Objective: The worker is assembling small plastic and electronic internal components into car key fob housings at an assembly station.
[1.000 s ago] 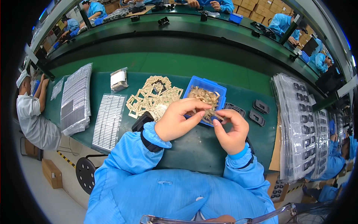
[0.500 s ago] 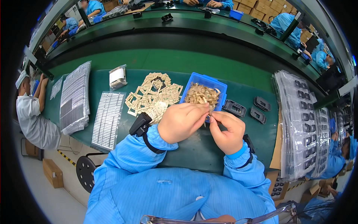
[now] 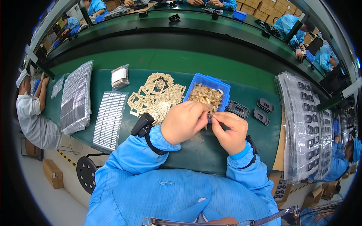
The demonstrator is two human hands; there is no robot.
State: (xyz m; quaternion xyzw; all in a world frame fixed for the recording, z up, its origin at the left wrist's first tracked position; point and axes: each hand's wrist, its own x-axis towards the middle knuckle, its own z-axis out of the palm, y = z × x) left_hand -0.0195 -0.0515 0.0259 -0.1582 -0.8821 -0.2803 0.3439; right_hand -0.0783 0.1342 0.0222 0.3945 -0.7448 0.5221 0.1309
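Note:
My left hand (image 3: 183, 122) and my right hand (image 3: 232, 131) meet fingertip to fingertip at the near edge of a blue plastic bin (image 3: 227, 89). Both are closed in a pinch on a small tan piece (image 3: 209, 116), mostly hidden by the fingers. Curled tan strips (image 3: 205, 95) fill the bin. Left of it lies a loose heap of flat tan frames (image 3: 154, 96), with a dark piece (image 3: 161, 83) among them. Just right of the bin is a black oval-cornered housing (image 3: 237, 109), near my right fingers.
Two more black housings (image 3: 265, 105) (image 3: 261, 116) lie further right. Stacked plastic sheets of black parts (image 3: 301, 128) cover the table's right end. On the left are a sheet of small strips (image 3: 109, 119), stacked trays (image 3: 76, 100) and a bagged bundle (image 3: 120, 77). A co-worker (image 3: 34, 109) sits at left.
My left fingers have shifted slightly and look more bent, while both hands stay together at the bin's near edge. The view has moved a little.

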